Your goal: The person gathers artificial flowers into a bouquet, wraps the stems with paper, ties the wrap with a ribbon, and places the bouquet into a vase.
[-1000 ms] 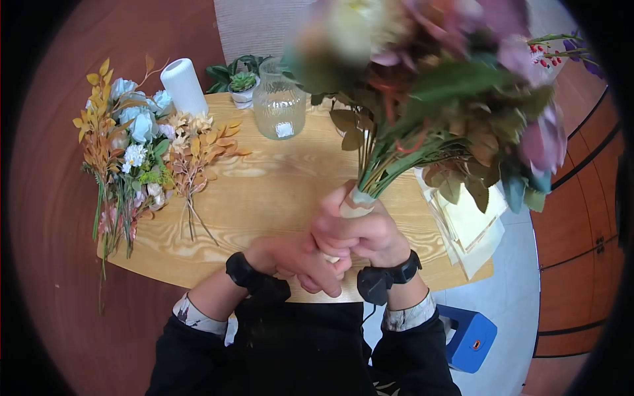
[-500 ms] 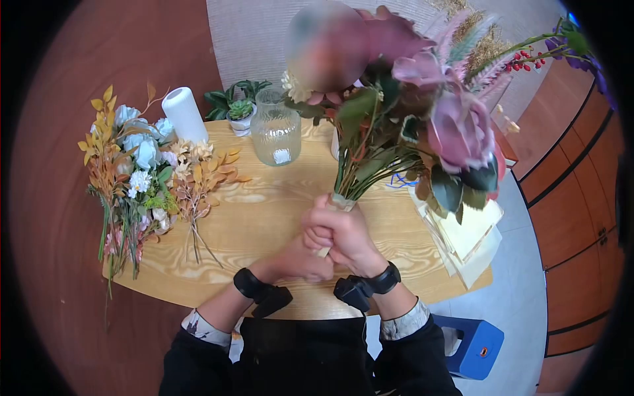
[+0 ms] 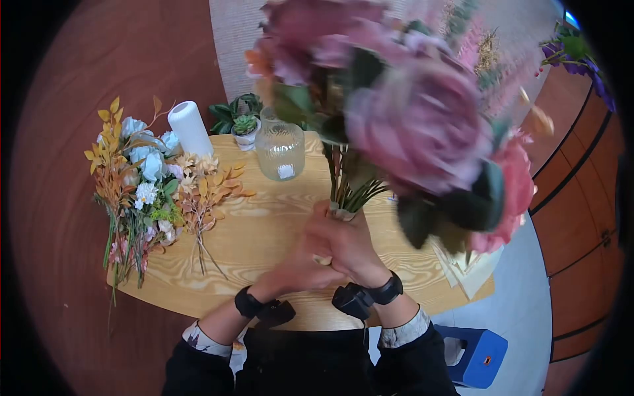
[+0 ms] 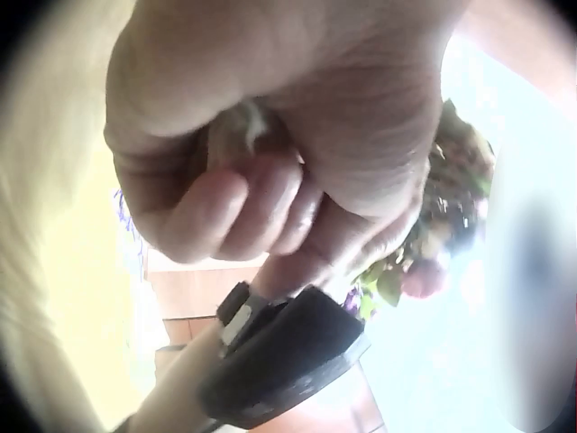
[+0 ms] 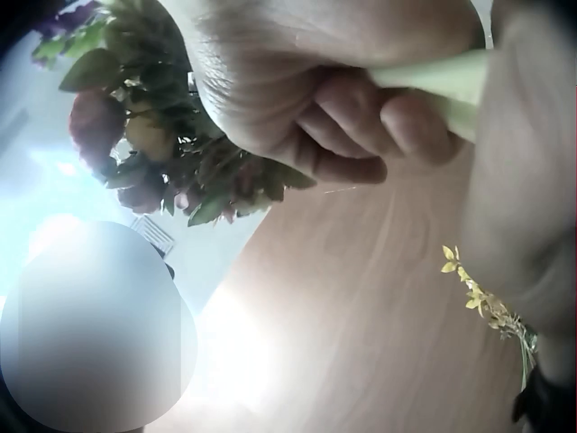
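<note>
A large bouquet of mauve and pink artificial flowers (image 3: 419,125) rises above the table, its blooms leaning toward the right. My right hand (image 3: 351,245) grips the gathered stems just below the leaves. Lower down, my left hand (image 3: 297,267) holds the stem end, close against the right one. Pale wrapping (image 5: 451,77) round the stems shows between the hands in the right wrist view. In the left wrist view, curled fingers (image 4: 257,203) of the left hand close round the stem end, mostly hidden in the fist.
Loose flowers and orange-leaved sprigs (image 3: 148,171) lie on the table's left side. Along the back stand a white vase (image 3: 190,129), a potted succulent (image 3: 246,132) and a ribbed glass vase (image 3: 281,152). Cream paper sheets (image 3: 472,277) lie at the right, partly behind blooms. A blue stool (image 3: 482,356) stands below.
The bouquet has turned in my hands, bringing a big mauve rose and a coral-pink bloom round to the near side. Both hands keep hold of the stems and have drawn slightly nearer the body.
</note>
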The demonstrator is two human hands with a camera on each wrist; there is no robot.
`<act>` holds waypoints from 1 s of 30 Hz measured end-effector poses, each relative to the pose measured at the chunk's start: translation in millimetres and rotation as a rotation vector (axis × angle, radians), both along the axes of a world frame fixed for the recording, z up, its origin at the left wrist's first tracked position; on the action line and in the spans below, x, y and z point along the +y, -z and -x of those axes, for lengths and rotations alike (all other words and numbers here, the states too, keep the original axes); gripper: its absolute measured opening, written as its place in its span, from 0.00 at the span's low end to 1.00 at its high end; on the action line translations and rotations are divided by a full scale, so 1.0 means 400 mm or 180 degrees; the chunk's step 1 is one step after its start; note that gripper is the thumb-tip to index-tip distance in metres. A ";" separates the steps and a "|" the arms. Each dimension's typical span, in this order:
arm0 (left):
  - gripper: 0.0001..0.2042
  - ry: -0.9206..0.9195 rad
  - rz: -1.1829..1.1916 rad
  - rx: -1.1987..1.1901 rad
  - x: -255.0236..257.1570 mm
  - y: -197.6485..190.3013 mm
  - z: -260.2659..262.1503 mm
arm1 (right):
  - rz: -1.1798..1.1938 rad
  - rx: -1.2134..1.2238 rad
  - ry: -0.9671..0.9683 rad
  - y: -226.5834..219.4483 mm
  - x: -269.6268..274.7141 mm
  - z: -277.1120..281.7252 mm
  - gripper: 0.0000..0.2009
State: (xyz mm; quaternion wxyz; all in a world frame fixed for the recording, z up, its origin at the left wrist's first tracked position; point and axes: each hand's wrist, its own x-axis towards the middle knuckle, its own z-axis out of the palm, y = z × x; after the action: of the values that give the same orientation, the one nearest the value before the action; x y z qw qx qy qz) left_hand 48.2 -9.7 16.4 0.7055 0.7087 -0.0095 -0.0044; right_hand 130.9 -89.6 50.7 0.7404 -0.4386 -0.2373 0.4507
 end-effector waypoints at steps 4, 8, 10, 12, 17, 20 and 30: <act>0.21 -0.1486 -0.1888 -0.1656 -0.025 0.003 -0.016 | 0.0009 -0.0554 0.0509 0.153 0.013 -0.037 0.05; 0.20 -0.1689 -0.1519 -0.1672 -0.029 0.026 -0.020 | 0.0357 -0.1504 0.0978 0.076 -0.051 -0.013 0.05; 0.20 -0.1701 -0.1653 -0.1750 -0.014 0.020 -0.002 | 0.0293 -0.1517 0.0989 0.129 -0.145 0.006 0.05; 0.20 -0.1716 -0.1805 -0.1819 -0.020 0.008 -0.024 | 0.0215 -0.1519 0.0992 0.101 -0.137 -0.038 0.05; 0.20 -0.1755 -0.2109 -0.1798 0.040 0.109 0.194 | 0.0164 -0.1389 0.0938 0.138 -0.124 0.012 0.05; 0.19 -0.1801 -0.2240 -0.1747 0.038 0.080 0.147 | 0.0195 -0.1308 0.0877 0.120 -0.082 0.002 0.05; 0.19 -0.1765 -0.2715 -0.1794 0.012 -0.024 0.305 | 0.0188 -0.1138 0.0901 0.147 -0.057 0.006 0.04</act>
State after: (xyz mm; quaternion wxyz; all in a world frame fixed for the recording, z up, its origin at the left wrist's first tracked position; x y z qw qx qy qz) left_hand -73.9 -4.8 25.9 0.3027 0.8800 -0.0084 0.3659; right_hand 128.5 -112.5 -7.9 0.7292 -0.5619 -0.2875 0.2642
